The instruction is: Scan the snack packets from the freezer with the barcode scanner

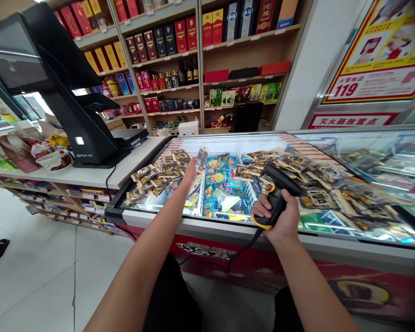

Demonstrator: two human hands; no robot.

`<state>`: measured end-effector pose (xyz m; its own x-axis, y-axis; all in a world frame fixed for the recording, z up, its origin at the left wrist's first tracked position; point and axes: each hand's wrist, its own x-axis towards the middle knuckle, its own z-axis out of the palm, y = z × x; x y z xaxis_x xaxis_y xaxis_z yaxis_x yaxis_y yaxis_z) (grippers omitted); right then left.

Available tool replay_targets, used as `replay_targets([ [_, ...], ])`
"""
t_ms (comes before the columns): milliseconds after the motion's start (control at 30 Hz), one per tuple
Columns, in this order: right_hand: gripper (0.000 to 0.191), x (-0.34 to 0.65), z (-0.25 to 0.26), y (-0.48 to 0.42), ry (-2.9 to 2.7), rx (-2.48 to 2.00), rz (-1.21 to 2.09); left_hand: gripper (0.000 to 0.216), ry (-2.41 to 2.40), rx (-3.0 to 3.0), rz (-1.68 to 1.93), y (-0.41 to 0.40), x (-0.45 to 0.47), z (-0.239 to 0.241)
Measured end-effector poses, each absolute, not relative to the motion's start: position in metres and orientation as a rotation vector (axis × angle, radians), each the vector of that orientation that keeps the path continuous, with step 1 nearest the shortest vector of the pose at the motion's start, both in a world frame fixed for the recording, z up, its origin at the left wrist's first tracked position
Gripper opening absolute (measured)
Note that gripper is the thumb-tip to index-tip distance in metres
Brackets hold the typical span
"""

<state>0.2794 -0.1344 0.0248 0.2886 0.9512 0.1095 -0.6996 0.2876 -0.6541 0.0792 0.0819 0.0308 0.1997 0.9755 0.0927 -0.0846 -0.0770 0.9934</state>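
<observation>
My right hand (pixel 285 214) is wrapped round the grip of a black and yellow barcode scanner (pixel 281 182), its cable hanging down in front of the freezer. My left hand (pixel 191 169) reaches forward over the glass top and is closed on a small snack packet (pixel 202 157) that stands up from the fingers. Just left of that hand lies a pile of similar brown and black packets (pixel 166 169). A larger heap of the same packets (pixel 318 198) spreads over the glass beyond and right of the scanner.
Both piles rest on a chest freezer (pixel 221 224), with blue ice-cream packs (pixel 216 177) visible through its glass. A checkout screen (pixel 65 92) stands on the counter (pixel 124 166) at left. Shelves with boxes and bottles (pixel 166 57) line the back. A person's foot (pixel 0 249) shows at far left.
</observation>
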Motion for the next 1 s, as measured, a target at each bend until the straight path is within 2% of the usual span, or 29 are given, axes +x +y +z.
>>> replay_targets([
  [133, 0.042, 0.275, 0.027, -0.133, -0.664, -0.589, 1.327, 0.046, 0.578, 0.842, 0.966, 0.082, 0.083, 0.028],
  [267, 0.048, 0.261, 0.031, -0.126, -0.819, -0.684, 1.440, 0.051, 0.532, 0.776, 0.915, 0.083, 0.086, 0.018],
  [400, 0.051, 0.243, 0.043, -0.114, -0.926, -0.771, 1.392, 0.055, 0.562, 0.748, 0.983, 0.083, 0.089, 0.014],
  [633, 0.056, 0.222, 0.076, -0.102, -0.895, -0.852, 1.311, 0.033, 0.438, 0.763, 0.933, 0.082, 0.085, 0.014],
  [1000, 0.057, 0.207, 0.079, -0.107, -0.928, -0.855, 1.299, 0.031, 0.426, 0.778, 0.949, 0.083, 0.088, 0.013],
])
